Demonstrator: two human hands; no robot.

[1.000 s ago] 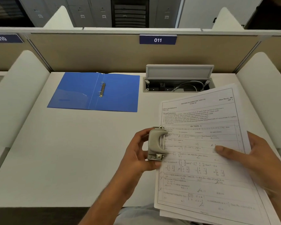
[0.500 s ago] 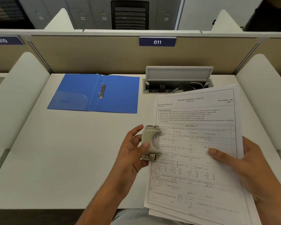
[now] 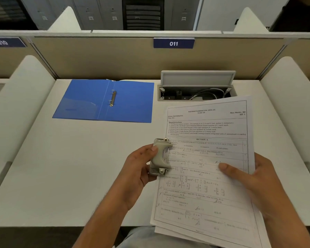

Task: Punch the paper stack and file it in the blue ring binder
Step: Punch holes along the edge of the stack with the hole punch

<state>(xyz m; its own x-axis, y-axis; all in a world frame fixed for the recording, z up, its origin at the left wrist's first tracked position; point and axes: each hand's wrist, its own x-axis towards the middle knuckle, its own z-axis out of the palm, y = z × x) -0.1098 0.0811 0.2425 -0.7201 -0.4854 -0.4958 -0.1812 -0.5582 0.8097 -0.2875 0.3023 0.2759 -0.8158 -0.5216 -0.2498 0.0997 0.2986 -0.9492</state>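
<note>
Right now the left hand [image 3: 140,174] is wrapped around a small grey hole punch [image 3: 160,156], thumb pressed on its upper handle and fingers curled behind its base. The punch sits on the left long edge of the paper stack [image 3: 208,163], roughly at mid-height of the sheet, and that edge appears to be inside the punch's slot, though the slot itself is too small to make out clearly. The right hand [image 3: 254,185] grips the stack from its right side, thumb flat on the printed top page and the other fingers hidden underneath. The stack is held above the near right part of the white desk [image 3: 64,176], its lower corner hanging past the desk's front edge; the top sheet is a printed mathematics exam.

Lying flat and open at the far left of the desk, well apart from both hands, is the blue ring binder [image 3: 89,101]. Its metal ring mechanism [image 3: 112,98] runs along the spine and holds no sheets; a clear pocket lines the left cover. Beyond the stack, an open cable box [image 3: 197,86] is set into the desk, its lid raised, with sockets and a pale cable coiled inside. A label reading 011 [image 3: 173,43] is fixed to the beige partition behind.
</note>
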